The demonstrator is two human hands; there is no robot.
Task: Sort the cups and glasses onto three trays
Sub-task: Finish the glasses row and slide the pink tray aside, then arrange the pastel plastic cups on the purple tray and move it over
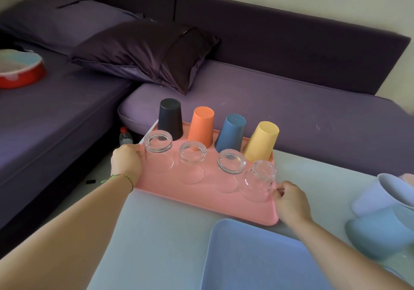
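A pink tray (215, 198) lies on the pale table and carries two rows of upside-down vessels. At the back stand a black cup (170, 118), an orange cup (201, 126), a blue cup (230, 134) and a yellow cup (261, 140). In front of them are several clear glasses, such as the leftmost glass (158, 149) and the rightmost glass (259, 180). My left hand (126, 161) grips the tray's left edge. My right hand (291, 201) grips its right edge. A blue tray (257, 260) lies nearer to me.
Light blue and lilac cups (380, 211) lie stacked at the table's right edge. A purple sofa with a dark pillow (145, 52) wraps behind and to the left of the table. A red-rimmed bowl (20, 68) sits on the sofa. A small bottle (125, 136) stands on the floor.
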